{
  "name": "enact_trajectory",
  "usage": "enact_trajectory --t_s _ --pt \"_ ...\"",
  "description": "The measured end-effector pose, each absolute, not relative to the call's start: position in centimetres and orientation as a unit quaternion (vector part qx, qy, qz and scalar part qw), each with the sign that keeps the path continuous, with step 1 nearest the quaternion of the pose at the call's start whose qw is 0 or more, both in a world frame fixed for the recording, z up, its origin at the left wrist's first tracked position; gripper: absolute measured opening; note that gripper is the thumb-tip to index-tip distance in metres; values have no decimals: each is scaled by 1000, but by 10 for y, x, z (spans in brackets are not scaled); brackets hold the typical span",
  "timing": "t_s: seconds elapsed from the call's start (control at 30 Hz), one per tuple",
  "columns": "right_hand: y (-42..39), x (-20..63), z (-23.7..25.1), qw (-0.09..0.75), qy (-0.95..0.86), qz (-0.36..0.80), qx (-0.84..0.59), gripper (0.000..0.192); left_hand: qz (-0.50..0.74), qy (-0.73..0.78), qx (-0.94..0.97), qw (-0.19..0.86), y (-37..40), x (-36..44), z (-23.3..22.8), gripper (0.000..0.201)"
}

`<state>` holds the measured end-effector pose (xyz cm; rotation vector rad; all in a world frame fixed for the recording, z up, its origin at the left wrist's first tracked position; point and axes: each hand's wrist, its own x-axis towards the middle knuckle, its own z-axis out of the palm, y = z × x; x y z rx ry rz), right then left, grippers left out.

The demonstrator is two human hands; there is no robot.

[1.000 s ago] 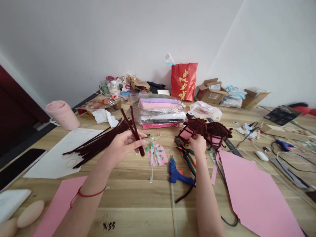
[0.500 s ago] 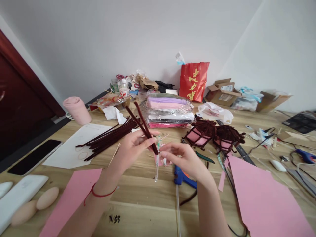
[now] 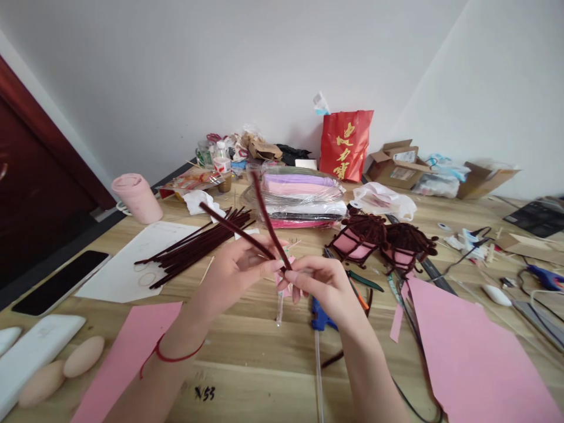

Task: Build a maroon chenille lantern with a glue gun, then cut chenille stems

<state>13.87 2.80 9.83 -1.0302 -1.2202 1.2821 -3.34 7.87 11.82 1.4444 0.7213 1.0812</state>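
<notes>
Fingers of both hands meet over the middle of the bench (image 3: pixel 247 346), closed on two dark maroon pipe cleaners (image 3: pixel 259 226) where their lower ends come together. The left hand (image 3: pixel 229 273) pinches them between thumb and forefinger; the right hand (image 3: pixel 328 288) nips the joined ends with its fingertips (image 3: pixel 293 276) just beside the left thumb, so the two hands touch or nearly touch. Above the grip the stems splay into a V, one leaning up and left, the other rising more steeply toward the stack of coloured sheets in clear wrap (image 3: pixel 299 200). By my reading the step in hand is joining or twisting the two ends together, and the next move would call for a firm pinch at the crossing with one hand while the other turns the ends around each other, keeping the free lengths clear of the clutter. Each stem looks thin, fuzzy and wiry, stiff enough to stand up unsupported yet easily bent. More of the same lie in a loose bundle (image 3: pixel 194 247) on the bench to the left, partly over a white sheet (image 3: pixel 114 270). Two small lantern-like shapes of the same maroon fuzz with pink panels (image 3: pixel 381 241) sit to the right, near a blue glue gun (image 3: pixel 324 317) and pink paper (image 3: pixel 467 346)
</notes>
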Motion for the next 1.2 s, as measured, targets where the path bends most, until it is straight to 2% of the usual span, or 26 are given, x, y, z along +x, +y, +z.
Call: enact_trajectory --t_s 0.13,0.23,0.37,0.73,0.93,1.2 --pt "29 135 102 550 -486 539 -413 19 495 297 605 548 79 -35 116 25" --pt "30 133 105 537 -496 540 -417 21 496 291 607 549 80 -37 117 21" --pt "30 131 105 512 -504 556 -418 22 448 284 629 568 80 -38 119 12" --pt "29 130 103 462 -522 590 -408 34 381 295 687 544 86 -42 121 14" --pt "29 129 99 455 -556 554 -421 30 375 278 705 533 90 -44 120 17" --pt "27 132 105 416 -629 451 -478 19 387 299 708 510 92 -40 116 6"
